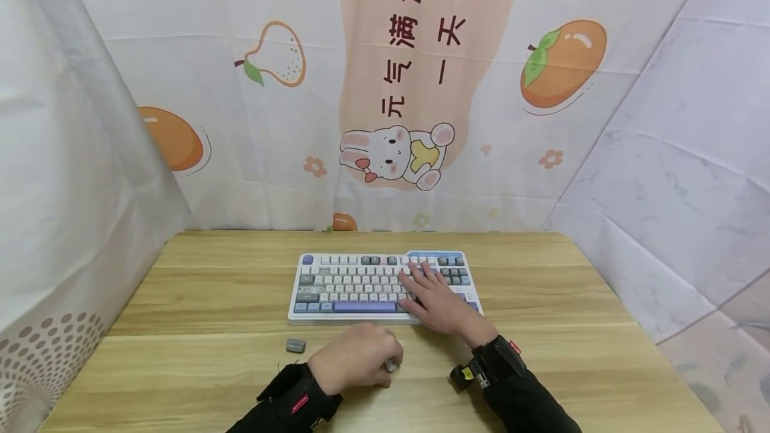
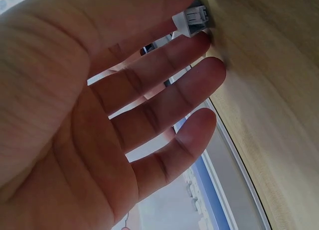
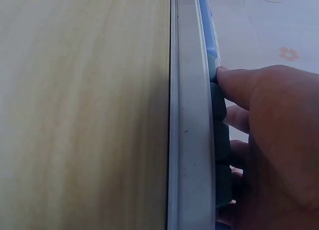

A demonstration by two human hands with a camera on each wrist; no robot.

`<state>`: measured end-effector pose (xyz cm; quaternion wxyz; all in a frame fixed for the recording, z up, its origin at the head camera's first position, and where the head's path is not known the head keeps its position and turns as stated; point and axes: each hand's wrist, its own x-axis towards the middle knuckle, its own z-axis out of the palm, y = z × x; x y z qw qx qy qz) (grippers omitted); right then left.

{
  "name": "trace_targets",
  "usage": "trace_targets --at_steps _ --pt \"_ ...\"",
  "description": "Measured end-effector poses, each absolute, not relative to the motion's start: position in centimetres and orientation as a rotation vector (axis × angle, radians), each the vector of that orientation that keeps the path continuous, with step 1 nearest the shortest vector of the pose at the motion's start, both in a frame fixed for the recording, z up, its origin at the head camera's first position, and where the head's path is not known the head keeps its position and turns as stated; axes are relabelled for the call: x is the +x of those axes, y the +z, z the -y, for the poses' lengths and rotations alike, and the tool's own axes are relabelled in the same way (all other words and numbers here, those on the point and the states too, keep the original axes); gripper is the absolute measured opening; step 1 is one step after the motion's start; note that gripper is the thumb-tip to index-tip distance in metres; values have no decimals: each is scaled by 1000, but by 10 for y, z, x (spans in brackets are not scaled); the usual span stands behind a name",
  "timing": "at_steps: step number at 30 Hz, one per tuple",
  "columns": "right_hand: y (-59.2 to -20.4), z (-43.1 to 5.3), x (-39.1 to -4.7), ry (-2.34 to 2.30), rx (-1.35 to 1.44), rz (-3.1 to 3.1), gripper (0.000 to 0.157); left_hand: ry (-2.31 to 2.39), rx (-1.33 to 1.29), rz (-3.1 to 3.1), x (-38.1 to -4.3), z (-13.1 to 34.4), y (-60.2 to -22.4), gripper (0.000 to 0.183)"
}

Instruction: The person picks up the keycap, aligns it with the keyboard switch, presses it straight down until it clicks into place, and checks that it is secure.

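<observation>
A keyboard (image 1: 361,289) with white, grey, blue and purple keycaps lies across the middle of the table. My right hand (image 1: 437,301) rests on its right part, fingers spread over the keys. In the right wrist view, the thumb (image 3: 237,83) touches the front row near the long purple-blue key. Just in front of the keyboard, my left hand (image 1: 356,356) pinches a small pale grey keycap (image 2: 193,18) between thumb and index finger. Its hollow underside shows in the left wrist view, where the other fingers (image 2: 174,95) extend loosely. A darker grey keycap (image 1: 295,345) lies on the table, left of this hand.
The wooden table (image 1: 210,286) has its far edge against a printed cloth (image 1: 271,132) with fruit and a rabbit. White cloth (image 1: 72,152) hangs on the left, and a pale patterned sheet (image 1: 680,186) on the right. Black straps with cameras (image 1: 462,377) circle both wrists.
</observation>
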<state>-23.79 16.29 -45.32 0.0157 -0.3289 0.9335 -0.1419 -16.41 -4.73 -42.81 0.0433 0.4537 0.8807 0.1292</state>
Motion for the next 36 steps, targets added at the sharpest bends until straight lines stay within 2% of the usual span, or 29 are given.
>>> trace_targets --at_steps 13,20,27,36 --pt "-453 -161 -238 -424 -1001 -2914 58 393 1392 -2703 -166 48 -431 16" --pt "-454 -161 -238 -439 -999 -2921 59 421 1333 -2736 -166 49 -429 30" --pt "-454 -162 -238 -440 -995 -2917 58 377 1213 -2752 -168 50 -430 20" --pt "-456 -162 -241 -432 -1002 -2914 58 416 1218 -2739 -170 54 -428 12"
